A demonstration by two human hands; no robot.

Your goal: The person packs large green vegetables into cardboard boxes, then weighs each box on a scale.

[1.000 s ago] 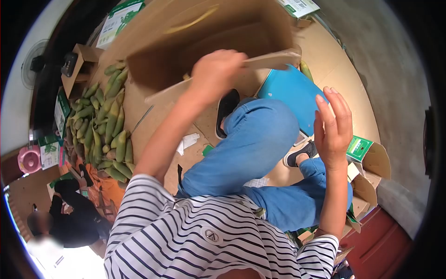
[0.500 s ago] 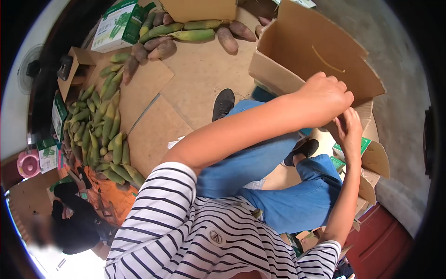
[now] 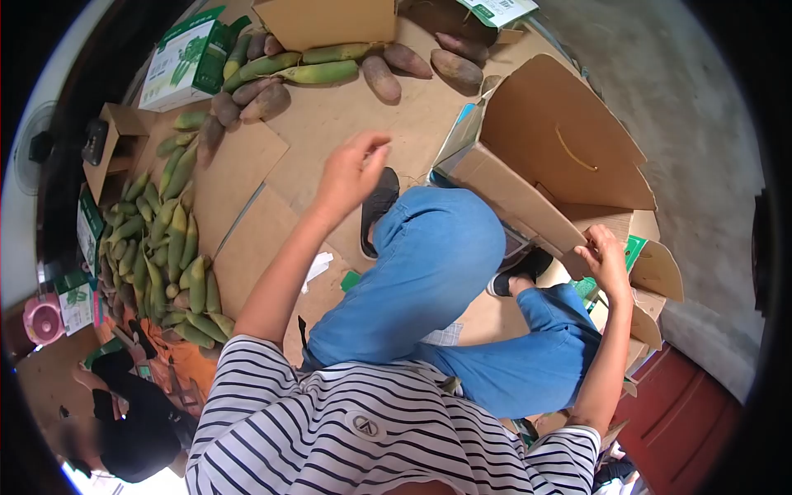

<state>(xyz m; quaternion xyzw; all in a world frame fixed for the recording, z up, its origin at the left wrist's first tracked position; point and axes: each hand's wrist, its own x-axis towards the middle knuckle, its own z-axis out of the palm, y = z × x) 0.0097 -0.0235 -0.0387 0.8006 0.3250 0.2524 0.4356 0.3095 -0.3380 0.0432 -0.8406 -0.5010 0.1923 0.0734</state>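
Note:
My right hand (image 3: 605,257) pinches the near edge of an open cardboard box (image 3: 569,124), which stands at the right, beyond my knees. A thin yellow cord handle (image 3: 576,150) loops from its inner wall. My left hand (image 3: 351,177) is raised above the floor to the left of the box, nearest to my left knee and dark shoe (image 3: 380,202). Its fingers are loosely bent and apart, with nothing in them.
Long green vegetables (image 3: 177,239) lie piled at the left; more, with purple-brown ones (image 3: 381,80), lie at the back. A printed carton (image 3: 177,66) stands back left. Other cartons (image 3: 656,272) are at my right. Another person (image 3: 136,421) sits lower left.
My left hand has left the box and swung to the left over the floor. My right hand remains at the box's edge. The view has shifted slightly.

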